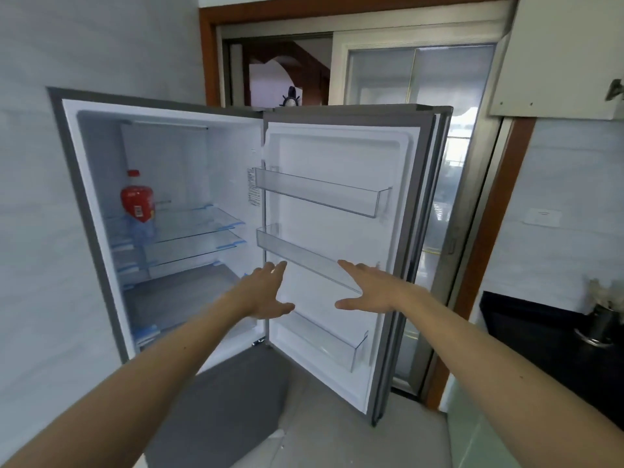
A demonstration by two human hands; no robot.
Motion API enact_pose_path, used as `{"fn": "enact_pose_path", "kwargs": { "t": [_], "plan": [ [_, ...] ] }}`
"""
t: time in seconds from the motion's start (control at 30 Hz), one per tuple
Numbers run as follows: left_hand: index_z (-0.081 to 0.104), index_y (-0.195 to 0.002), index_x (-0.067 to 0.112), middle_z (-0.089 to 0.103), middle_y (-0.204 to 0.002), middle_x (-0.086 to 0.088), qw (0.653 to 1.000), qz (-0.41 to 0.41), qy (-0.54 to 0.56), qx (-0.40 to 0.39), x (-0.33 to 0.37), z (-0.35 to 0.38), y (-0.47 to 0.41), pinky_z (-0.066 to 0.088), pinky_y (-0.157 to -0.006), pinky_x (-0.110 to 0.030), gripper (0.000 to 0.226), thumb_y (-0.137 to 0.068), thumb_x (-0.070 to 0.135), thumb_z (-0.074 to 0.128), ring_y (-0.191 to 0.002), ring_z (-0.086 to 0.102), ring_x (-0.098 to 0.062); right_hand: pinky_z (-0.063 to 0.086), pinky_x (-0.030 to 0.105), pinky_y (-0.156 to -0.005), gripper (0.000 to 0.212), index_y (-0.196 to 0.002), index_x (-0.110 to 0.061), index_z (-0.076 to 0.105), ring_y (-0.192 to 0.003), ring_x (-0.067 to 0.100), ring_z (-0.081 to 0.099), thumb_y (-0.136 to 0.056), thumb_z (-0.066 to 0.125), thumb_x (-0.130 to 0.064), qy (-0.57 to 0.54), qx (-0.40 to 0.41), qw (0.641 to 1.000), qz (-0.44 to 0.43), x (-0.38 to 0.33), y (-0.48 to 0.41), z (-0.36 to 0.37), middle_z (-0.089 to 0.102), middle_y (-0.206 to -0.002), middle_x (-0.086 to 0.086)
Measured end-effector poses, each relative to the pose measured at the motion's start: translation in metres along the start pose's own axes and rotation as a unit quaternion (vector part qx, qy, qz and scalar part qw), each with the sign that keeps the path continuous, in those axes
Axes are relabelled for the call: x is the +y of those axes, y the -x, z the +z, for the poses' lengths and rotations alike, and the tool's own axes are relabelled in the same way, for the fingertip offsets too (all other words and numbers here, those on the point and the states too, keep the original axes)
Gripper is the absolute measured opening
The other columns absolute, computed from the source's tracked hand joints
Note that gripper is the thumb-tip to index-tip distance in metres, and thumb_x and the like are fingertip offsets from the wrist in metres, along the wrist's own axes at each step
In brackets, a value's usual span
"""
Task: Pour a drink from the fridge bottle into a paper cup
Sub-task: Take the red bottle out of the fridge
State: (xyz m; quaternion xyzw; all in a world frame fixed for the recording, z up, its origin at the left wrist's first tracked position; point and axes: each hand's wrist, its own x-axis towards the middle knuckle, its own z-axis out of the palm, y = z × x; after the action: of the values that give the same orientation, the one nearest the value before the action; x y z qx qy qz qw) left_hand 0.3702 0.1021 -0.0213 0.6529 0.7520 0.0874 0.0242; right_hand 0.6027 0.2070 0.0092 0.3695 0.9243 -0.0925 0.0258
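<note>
The fridge (87,231) stands open, its door (341,157) swung wide to the right. On the upper glass shelf at the left sits a clear bottle (137,201) with a red cap and red label. Both arms reach forward in front of the fridge. My left hand (266,292) hovers with straight fingers near the hinge side, well right of and below the bottle. My right hand (368,288) is spread flat in front of the door's middle rack. Neither hand holds anything. No paper cup is in view.
Glass shelves (199,224) fill the fridge interior; clear door racks (320,194) are bare. A dark counter (540,329) with a metal pot (604,329) lies at the right. Behind stands a sliding glass door (418,72). Grey floor lies below.
</note>
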Motion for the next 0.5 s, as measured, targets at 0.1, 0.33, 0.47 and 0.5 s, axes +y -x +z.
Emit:
{"fn": "enact_pose_path", "kwargs": {
  "t": [0.1, 0.33, 0.47, 0.5],
  "plan": [
    [0.009, -0.157, 0.011, 0.03, -0.158, -0.016, 0.999, -0.035, -0.001, 0.011, -0.04, -0.008, 0.031, 0.039, -0.112, -0.047, 0.096, -0.09, 0.053, 0.063, -0.138, 0.042, -0.034, 0.025, 0.043, -0.119, 0.098, -0.157, -0.031, -0.008, -0.149, 0.025, 0.02, -0.09, 0.055, -0.064, 0.0, -0.004, 1.0, -0.029, -0.03, -0.016, 0.012, 0.008, -0.166, 0.006],
    [0.01, -0.158, 0.017, 0.029, -0.159, -0.014, 0.992, -0.123, -0.021, 0.031, -0.128, -0.022, 0.093, 0.039, -0.112, -0.052, 0.098, -0.086, 0.059, 0.063, -0.14, 0.04, -0.034, 0.03, 0.045, -0.117, 0.093, -0.157, -0.031, 0.0, -0.148, 0.028, 0.026, -0.09, 0.057, -0.06, -0.007, 0.002, 0.996, -0.092, -0.107, -0.062, 0.031, 0.013, -0.166, 0.004],
    [0.004, -0.159, 0.014, 0.024, -0.162, -0.015, 0.984, -0.176, -0.028, 0.022, -0.178, -0.026, 0.115, 0.037, -0.114, -0.049, 0.1, -0.089, 0.059, 0.06, -0.142, 0.037, -0.036, 0.033, 0.044, -0.114, 0.093, -0.157, -0.031, 0.004, -0.147, 0.028, 0.03, -0.089, 0.06, -0.058, -0.05, -0.006, 0.991, -0.126, -0.151, -0.098, 0.034, 0.018, -0.164, 0.003],
    [0.005, -0.159, 0.014, 0.026, -0.16, -0.016, 0.982, -0.184, -0.027, 0.024, -0.191, -0.028, 0.118, 0.038, -0.112, -0.049, 0.1, -0.089, 0.059, 0.06, -0.14, 0.04, -0.036, 0.035, 0.044, -0.113, 0.093, -0.157, -0.031, 0.004, -0.145, 0.028, 0.032, -0.088, 0.061, -0.059, -0.056, -0.009, 0.99, -0.131, -0.161, -0.107, 0.034, 0.021, -0.164, 0.004]
  ]
}}
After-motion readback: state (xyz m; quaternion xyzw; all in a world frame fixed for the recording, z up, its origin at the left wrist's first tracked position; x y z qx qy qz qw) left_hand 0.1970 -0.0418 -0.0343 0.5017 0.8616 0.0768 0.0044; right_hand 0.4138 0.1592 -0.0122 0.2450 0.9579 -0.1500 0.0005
